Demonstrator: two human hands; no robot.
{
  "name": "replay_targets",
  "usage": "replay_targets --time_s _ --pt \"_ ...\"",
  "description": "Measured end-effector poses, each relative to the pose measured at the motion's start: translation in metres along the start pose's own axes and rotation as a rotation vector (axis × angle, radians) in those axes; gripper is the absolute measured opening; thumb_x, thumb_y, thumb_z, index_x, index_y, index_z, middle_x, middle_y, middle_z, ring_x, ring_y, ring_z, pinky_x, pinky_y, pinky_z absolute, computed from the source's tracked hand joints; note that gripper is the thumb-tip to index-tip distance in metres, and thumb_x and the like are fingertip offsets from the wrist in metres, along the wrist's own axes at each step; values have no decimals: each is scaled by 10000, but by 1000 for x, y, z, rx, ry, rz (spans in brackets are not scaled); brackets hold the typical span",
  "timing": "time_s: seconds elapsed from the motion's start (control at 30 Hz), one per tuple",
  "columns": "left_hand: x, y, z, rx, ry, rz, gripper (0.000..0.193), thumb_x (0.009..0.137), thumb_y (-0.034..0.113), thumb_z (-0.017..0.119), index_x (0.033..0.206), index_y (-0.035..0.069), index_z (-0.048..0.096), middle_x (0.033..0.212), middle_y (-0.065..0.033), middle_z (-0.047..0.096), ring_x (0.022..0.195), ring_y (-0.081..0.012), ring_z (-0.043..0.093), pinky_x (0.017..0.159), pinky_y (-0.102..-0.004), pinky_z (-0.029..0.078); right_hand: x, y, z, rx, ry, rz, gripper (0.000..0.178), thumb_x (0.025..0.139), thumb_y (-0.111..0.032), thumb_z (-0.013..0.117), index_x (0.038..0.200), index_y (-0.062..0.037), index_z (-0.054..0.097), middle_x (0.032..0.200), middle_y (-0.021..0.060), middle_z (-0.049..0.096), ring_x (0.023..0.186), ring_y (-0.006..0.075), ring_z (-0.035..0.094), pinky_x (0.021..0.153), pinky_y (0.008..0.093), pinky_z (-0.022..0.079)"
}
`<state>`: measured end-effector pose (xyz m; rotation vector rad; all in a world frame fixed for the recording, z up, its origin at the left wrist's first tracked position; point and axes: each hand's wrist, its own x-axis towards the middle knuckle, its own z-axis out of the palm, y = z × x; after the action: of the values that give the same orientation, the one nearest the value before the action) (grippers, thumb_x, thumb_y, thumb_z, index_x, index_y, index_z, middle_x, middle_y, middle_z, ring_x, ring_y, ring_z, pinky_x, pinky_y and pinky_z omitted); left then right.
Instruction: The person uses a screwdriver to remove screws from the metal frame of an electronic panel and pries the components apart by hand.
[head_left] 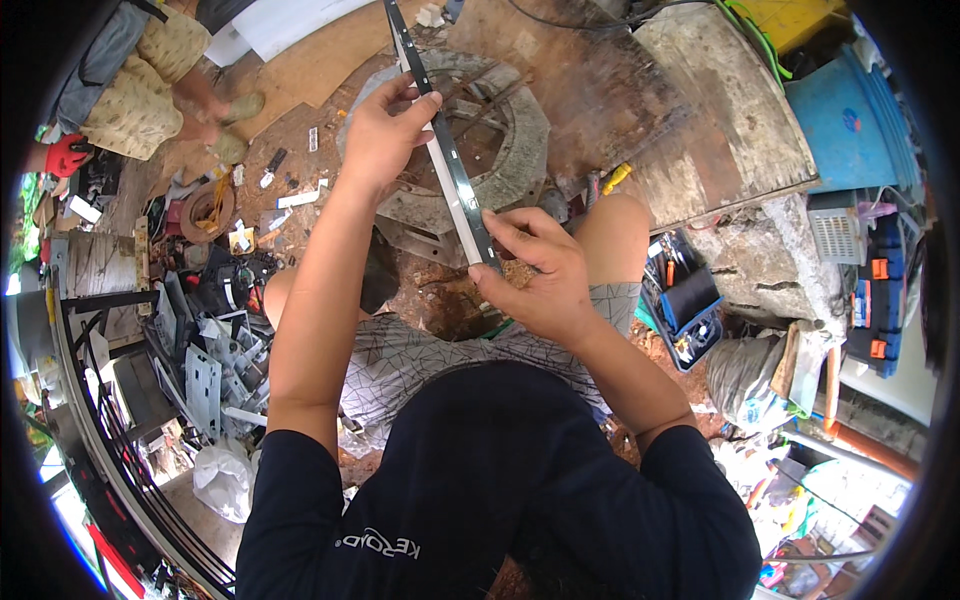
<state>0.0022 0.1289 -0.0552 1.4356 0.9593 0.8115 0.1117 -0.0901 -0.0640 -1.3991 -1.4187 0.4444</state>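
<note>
1. Black along one side and pale along the other, a long slim strip (455, 165) slants across the view in front of the octagonal stand (530, 140); its far end reaches the upper edge of view.
2. The left hand (388, 135) is closed round the strip's middle stretch, thumb over the black side, some fingers hidden behind.
3. The right hand (540, 270) holds the near end between thumb and finger, the other fingers loosely bent.
4. This spacing looks sound: one hand can bear the weight while the other guides the end.
5. Even, light pressure would suit so thin a piece, which may bow or twist if squeezed unevenly.
6. Fingertips are best kept flat, as the edges could be sharp.
</note>
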Motion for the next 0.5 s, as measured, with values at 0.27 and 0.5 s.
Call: replay_targets --time_s 0.27,0.5 --pt "1 -2 0 15 20 -19 599 923 263 769 1391 -47 558 1202 -48 627 975 -126 650 785 -275 556 -1 1 3 61 24 12 496 766 -138 848 1221 7 715 1091 135 674 957 261 676 857 330 541" --pt "-4 5 -1 32 22 -12 562 935 216 745 1387 -59 555 1235 -109 616 1046 -181 663 793 -288 596 -11 3 4 66 -34 60 675 780 -146 868 1391 -30 605 1183 120 650 1018 211 656 873 314 553"
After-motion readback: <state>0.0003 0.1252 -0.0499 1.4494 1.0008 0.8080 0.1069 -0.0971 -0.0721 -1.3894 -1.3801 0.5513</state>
